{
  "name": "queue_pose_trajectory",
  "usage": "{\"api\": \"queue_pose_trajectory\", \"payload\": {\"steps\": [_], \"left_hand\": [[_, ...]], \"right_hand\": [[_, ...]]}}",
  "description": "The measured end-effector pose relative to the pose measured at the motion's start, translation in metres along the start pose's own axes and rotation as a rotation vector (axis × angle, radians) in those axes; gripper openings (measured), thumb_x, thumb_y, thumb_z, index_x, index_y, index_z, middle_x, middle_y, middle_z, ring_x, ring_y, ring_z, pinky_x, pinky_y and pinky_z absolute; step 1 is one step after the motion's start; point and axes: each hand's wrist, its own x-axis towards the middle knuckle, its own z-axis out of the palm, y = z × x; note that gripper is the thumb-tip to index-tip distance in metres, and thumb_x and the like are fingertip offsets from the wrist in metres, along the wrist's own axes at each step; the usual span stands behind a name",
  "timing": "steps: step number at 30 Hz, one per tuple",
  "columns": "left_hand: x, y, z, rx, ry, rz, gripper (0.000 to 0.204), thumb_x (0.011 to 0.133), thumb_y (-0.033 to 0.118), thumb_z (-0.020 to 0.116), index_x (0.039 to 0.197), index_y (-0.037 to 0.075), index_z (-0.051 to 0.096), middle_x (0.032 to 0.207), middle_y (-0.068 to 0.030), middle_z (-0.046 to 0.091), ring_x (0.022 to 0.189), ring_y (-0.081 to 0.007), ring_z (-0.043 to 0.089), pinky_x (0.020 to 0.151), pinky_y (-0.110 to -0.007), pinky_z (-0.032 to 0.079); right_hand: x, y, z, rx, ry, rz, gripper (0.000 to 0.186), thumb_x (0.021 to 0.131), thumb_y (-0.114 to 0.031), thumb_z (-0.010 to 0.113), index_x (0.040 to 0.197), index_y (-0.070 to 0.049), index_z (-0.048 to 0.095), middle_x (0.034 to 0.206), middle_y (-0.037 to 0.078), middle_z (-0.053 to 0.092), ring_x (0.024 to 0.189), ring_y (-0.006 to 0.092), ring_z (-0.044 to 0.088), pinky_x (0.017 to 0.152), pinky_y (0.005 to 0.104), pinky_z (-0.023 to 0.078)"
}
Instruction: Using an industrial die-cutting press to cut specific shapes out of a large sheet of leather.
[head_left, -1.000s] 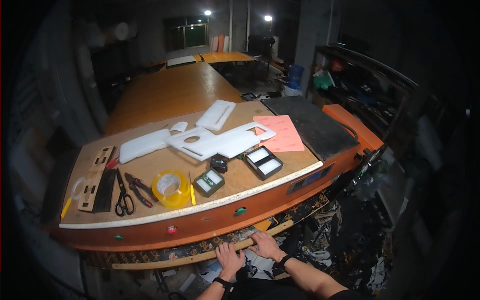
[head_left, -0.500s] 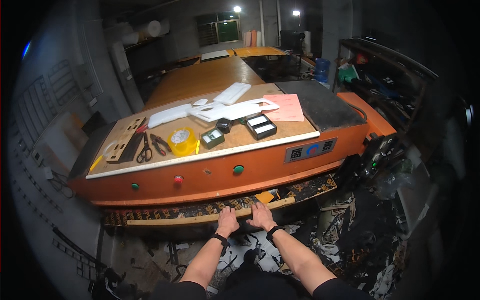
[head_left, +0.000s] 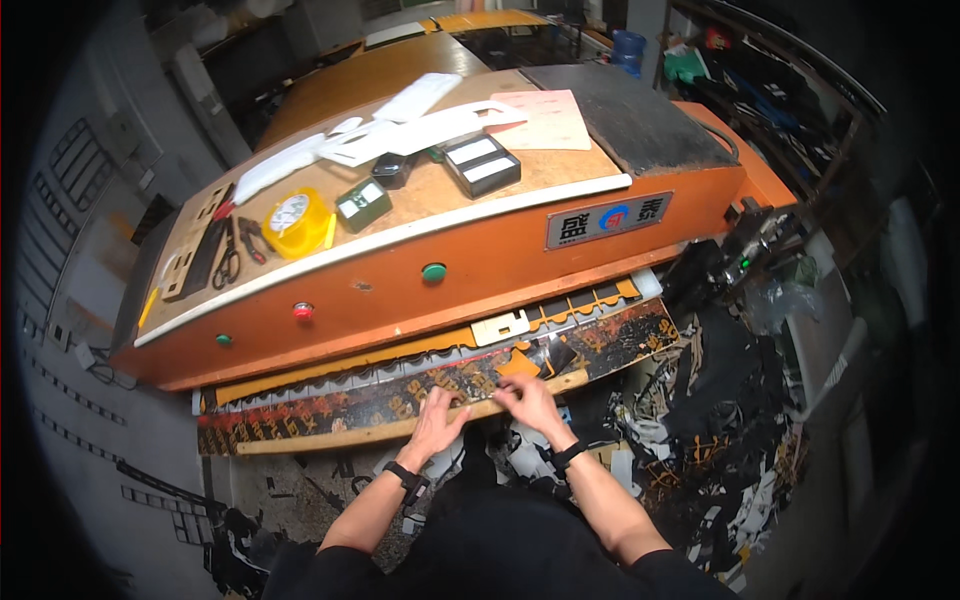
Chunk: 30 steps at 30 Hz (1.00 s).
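Note:
A black board with worn yellow lettering juts out from under the orange machine. Along its near edge runs a pale wooden strip. My left hand hooks its fingers over the strip, thumb apart and resting along it. A little to the right, my right hand has bent fingers over the same strip, beside a small orange-yellow piece; its fingertips are partly hidden. Behind the lettered area lie grey-white sheeting with orange-yellow edging and a cream cut-out plate.
The machine's front has a green button and a red button. On top lie a yellow tape roll, scissors, a black box, white foam pieces and pink paper. Scraps cover the floor at right.
The board has slid out toward me with my hands at its strip, uncovering the edged sheeting and cream plate. My fingers have bent more, and the view has tilted down.

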Motion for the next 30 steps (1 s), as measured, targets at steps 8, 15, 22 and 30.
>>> {"api": "queue_pose_trajectory", "payload": {"steps": [8, 15, 22, 30], "left_hand": [[0.099, -0.004, -0.014, 0.134, 0.010, 0.116, 0.051, 0.098, 0.025, 0.076, 0.142, 0.001, 0.064, 0.153, -0.0205, 0.061, 0.145, -0.0424, 0.053, 0.123, -0.053, 0.041], [0.090, -0.015, 0.001, 0.419, -0.240, -0.001, 0.080, 0.105, 0.058, 0.063, 0.172, 0.020, 0.044, 0.182, -0.0137, 0.031, 0.170, -0.0428, 0.018, 0.128, -0.082, 0.003], [0.055, 0.000, 0.004, 0.285, -0.155, 0.004, 0.077, 0.102, 0.055, 0.068, 0.166, 0.015, 0.052, 0.181, -0.0126, 0.035, 0.171, -0.0403, 0.019, 0.132, -0.076, 0.005], [0.022, -0.018, 0.010, -0.288, 0.093, -0.001, 0.072, 0.111, 0.046, 0.055, 0.163, -0.003, 0.048, 0.175, -0.0223, 0.042, 0.167, -0.0410, 0.030, 0.137, -0.057, 0.019]], "right_hand": [[0.082, 0.027, -0.052, -0.452, 0.209, 0.148, 0.034, 0.093, -0.022, 0.081, 0.113, 0.005, 0.076, 0.101, 0.023, 0.079, 0.097, 0.0397, 0.077, 0.089, 0.0479, 0.060], [0.084, 0.014, -0.068, -0.496, -0.060, 0.276, 0.033, 0.089, -0.026, 0.080, 0.096, 0.006, 0.079, 0.088, 0.026, 0.079, 0.088, 0.0439, 0.079, 0.083, 0.0479, 0.063], [0.038, 0.041, -0.082, -0.137, -0.026, 0.382, 0.011, 0.091, -0.009, 0.078, 0.087, 0.001, 0.074, 0.074, -0.003, 0.070, 0.066, 0.0054, 0.064, 0.058, 0.0269, 0.051], [0.005, -0.012, -0.018, -0.336, 0.050, 0.135, 0.010, 0.087, -0.008, 0.079, 0.083, -0.002, 0.072, 0.077, 0.011, 0.073, 0.068, 0.0225, 0.072, 0.065, 0.0373, 0.059]]}}
